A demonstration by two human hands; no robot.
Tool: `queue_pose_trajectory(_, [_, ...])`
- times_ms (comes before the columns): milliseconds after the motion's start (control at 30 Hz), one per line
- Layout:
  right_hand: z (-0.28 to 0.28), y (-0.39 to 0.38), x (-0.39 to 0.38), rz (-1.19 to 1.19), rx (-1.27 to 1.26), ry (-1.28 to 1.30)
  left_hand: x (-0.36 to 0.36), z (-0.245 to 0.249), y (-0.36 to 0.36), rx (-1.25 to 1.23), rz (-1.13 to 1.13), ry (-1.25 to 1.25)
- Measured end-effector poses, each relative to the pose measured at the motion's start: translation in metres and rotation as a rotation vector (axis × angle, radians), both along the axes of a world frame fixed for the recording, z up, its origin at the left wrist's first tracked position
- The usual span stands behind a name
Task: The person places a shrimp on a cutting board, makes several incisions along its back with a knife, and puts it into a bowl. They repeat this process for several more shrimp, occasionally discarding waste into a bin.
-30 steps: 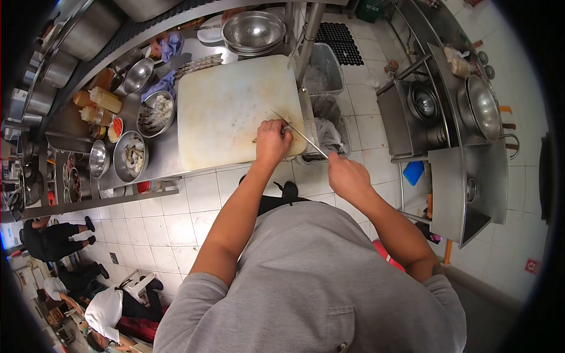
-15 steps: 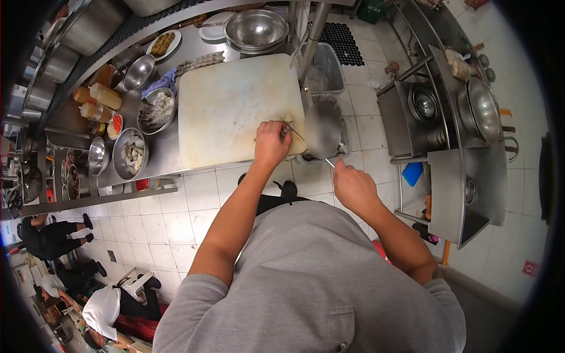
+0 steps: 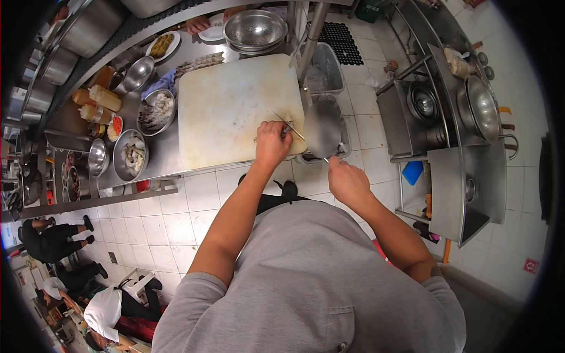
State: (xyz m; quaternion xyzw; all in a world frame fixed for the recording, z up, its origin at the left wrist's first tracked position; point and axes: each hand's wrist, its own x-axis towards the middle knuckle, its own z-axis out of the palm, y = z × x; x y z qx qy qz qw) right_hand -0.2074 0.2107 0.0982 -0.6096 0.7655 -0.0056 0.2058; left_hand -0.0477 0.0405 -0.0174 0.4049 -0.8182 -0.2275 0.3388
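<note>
My left hand (image 3: 273,143) is closed near the right front corner of the white cutting board (image 3: 229,106). Its curled fingers press on a small greyish shrimp (image 3: 286,133), mostly covered by them. My right hand (image 3: 348,181) grips the handle of a knife (image 3: 289,126) just off the board's front right edge. The thin blade reaches diagonally past my left fingertips over the board. A blurred grey patch hides the knife's middle. Left of the board, one metal bowl (image 3: 142,127) holds shrimp, some grey and some pale. Another bowl (image 3: 118,166) nearer the edge holds more pale pieces.
Whole shrimp (image 3: 200,62) lie in a row behind the board. Stacked colanders (image 3: 255,30) stand at the back, beside a plate (image 3: 212,32) and another person's hand (image 3: 198,24). Squeeze bottles (image 3: 106,97) are at left. A grey bin (image 3: 327,67) stands right of the table.
My right hand has moved slightly left and forward, and the knife blade reaches further across the board. Another person's hands have appeared by the back plate. My left hand stays in place.
</note>
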Motion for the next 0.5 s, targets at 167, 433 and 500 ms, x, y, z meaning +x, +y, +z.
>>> queue_pose_trajectory(167, [-0.014,-0.005,-0.002,0.02,-0.025,0.0,0.001,0.001,0.001,0.016,-0.002,0.013])
queue_pose_trajectory(433, [0.018,0.005,0.005,-0.013,0.035,0.006,0.009,0.007,0.004,0.068,-0.008,0.023])
queue_pose_trajectory(500, [0.013,0.013,0.003,-0.008,0.027,0.006,0.008,0.005,0.003,0.031,-0.006,0.015])
